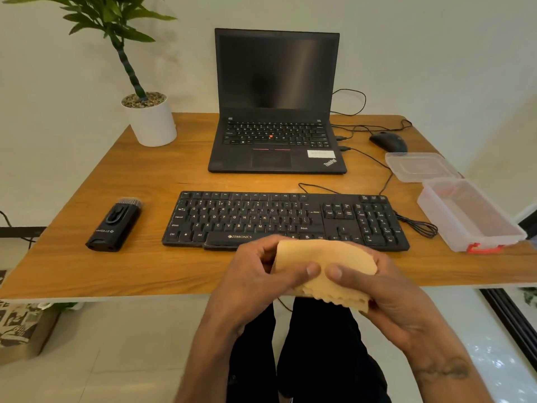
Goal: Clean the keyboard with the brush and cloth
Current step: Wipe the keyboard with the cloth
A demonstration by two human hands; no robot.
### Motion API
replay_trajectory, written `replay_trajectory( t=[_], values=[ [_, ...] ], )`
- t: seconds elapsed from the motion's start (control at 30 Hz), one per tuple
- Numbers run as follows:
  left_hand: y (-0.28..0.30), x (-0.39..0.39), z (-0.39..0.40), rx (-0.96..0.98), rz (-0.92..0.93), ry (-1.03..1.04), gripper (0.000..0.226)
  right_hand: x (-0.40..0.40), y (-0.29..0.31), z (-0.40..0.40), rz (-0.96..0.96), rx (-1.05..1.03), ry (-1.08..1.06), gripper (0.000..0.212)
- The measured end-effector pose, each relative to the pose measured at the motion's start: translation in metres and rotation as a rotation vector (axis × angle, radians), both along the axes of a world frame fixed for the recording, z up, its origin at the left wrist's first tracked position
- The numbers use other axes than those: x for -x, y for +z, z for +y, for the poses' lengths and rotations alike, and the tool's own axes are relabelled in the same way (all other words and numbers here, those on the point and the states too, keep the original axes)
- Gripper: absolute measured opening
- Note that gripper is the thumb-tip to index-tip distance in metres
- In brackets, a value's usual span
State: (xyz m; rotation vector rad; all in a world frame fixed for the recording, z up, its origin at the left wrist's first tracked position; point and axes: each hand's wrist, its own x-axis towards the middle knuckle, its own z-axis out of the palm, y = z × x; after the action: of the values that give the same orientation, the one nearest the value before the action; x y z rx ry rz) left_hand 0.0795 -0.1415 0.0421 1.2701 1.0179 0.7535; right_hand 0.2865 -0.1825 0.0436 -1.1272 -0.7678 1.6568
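Note:
A black keyboard [279, 218] lies flat across the middle of the wooden desk [87, 257]. Left of it rests a black brush [116, 223], bristles pointing away from me. A folded yellow cloth [325, 263] is held just above the desk's front edge, in front of the keyboard's space bar. My left hand [261, 280] grips the cloth's left side with the thumb on top. My right hand [386, 295] grips its right side, thumb pressed next to the left thumb. The cloth's scalloped lower edge hangs between my palms.
Behind the keyboard stands an open black laptop [276, 112]. A white potted plant [151, 120] sits at the back left, a black mouse [388, 141] at the back right. An open clear plastic box [467, 216] and its lid [418, 165] lie on the right. Cables run between them.

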Motion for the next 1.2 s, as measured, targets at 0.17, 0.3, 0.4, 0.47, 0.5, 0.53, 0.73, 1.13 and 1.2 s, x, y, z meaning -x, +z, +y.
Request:
replay_trajectory(
  t=[0.17,0.3,0.4,0.47,0.5,0.53,0.73,1.13,1.2],
  values=[
    [-0.008,-0.019,-0.001,-0.031,-0.033,0.227,0.048,-0.001,-0.009,-0.004,0.067,0.062,-0.128,0.071],
    [-0.015,-0.045,-0.007,-0.389,0.348,0.318,0.055,-0.003,-0.004,-0.003,-0.020,0.047,-0.262,0.046],
    [-0.021,-0.071,-0.011,-0.626,0.509,0.340,0.056,-0.023,0.001,0.007,-0.267,-0.029,-0.382,0.037],
    [-0.029,-0.077,-0.001,-0.773,0.602,0.296,0.056,-0.045,0.007,0.015,-0.515,-0.135,-0.448,0.047],
    [-0.033,-0.078,0.008,-0.823,0.648,0.256,0.057,-0.056,0.012,0.020,-0.658,-0.180,-0.485,0.048],
    [-0.035,-0.077,0.017,-0.842,0.693,0.208,0.062,-0.065,0.019,0.026,-0.786,-0.221,-0.517,0.047],
    [-0.036,-0.083,0.059,-0.891,0.821,-0.003,0.086,-0.084,0.029,0.070,-1.461,-0.281,-0.451,0.049],
    [-0.052,-0.084,0.064,-0.957,0.865,0.064,0.086,-0.056,-0.009,0.098,-1.758,-0.196,-0.174,0.038],
    [-0.052,-0.084,0.064,-0.955,0.861,0.068,0.086,-0.050,-0.006,0.101,-1.751,-0.222,-0.137,0.041]
  ],
)
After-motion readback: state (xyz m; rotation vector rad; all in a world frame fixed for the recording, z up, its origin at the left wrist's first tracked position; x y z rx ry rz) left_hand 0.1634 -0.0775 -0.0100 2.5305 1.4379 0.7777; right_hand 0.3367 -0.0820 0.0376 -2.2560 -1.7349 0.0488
